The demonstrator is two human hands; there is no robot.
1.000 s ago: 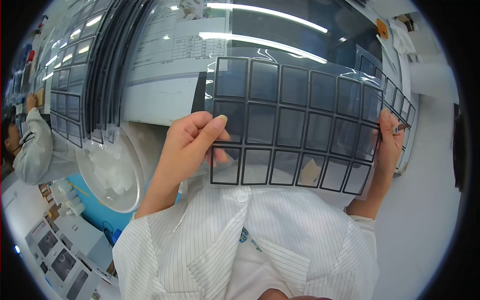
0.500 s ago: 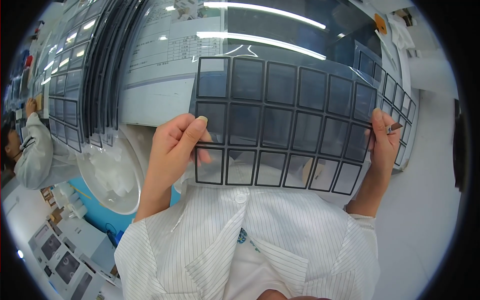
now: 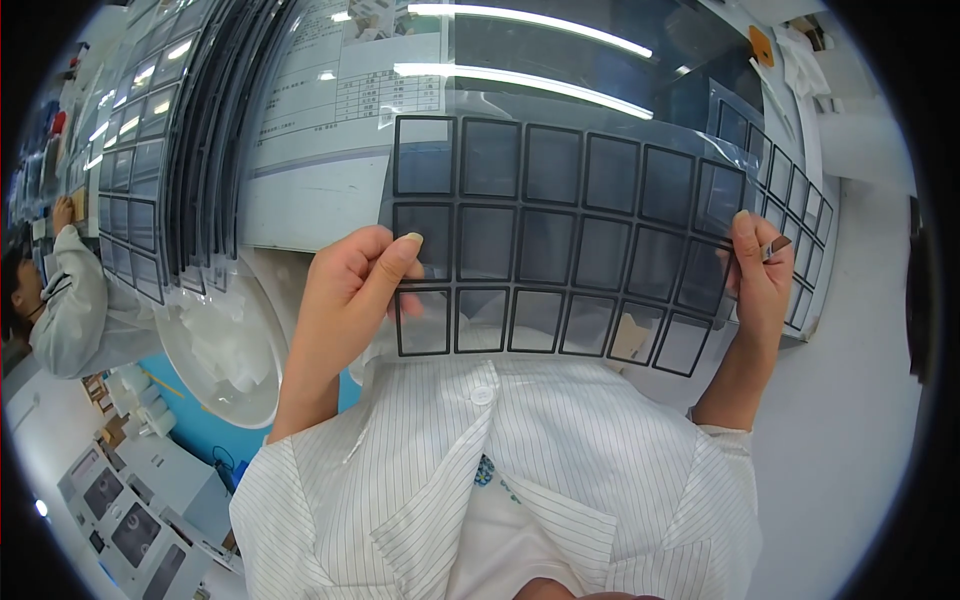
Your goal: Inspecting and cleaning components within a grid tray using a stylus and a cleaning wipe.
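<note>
The left hand [image 3: 350, 285] is grasping the left margin of a clear sheet [image 3: 547, 208], its thumb pressing on the upper face while the fingers are curling behind and showing through the film. The right hand [image 3: 760, 275] is pinching the opposite margin, thumb uppermost, and is also holding a small pointed tool [image 3: 777, 247] that is sticking out to the right; its exact kind is too small to tell. Between the hands the sheet is hanging in the air over the near edge of the tabletop [image 3: 325, 215], showing three rows of six black-outlined rectangles and bowing slightly.

Beyond it, a printed paper [image 3: 300, 95] is lying toward the left of the tabletop, and a dark glossy surface [image 3: 560, 50] is reflecting two bright strips of light. Along the left edge, a stack of gridded sheets [image 3: 205, 150] is reaching out past the near edge. Another gridded sheet [image 3: 797, 200] is lying along the right edge, and an orange piece [image 3: 762, 50] is sitting near the far right corner.

Below the near left corner, a round white tub [image 3: 281, 365] is holding crumpled white material [image 3: 230, 355]. Farther left, a co-worker [image 3: 70, 305] is reaching forward with one hand.
</note>
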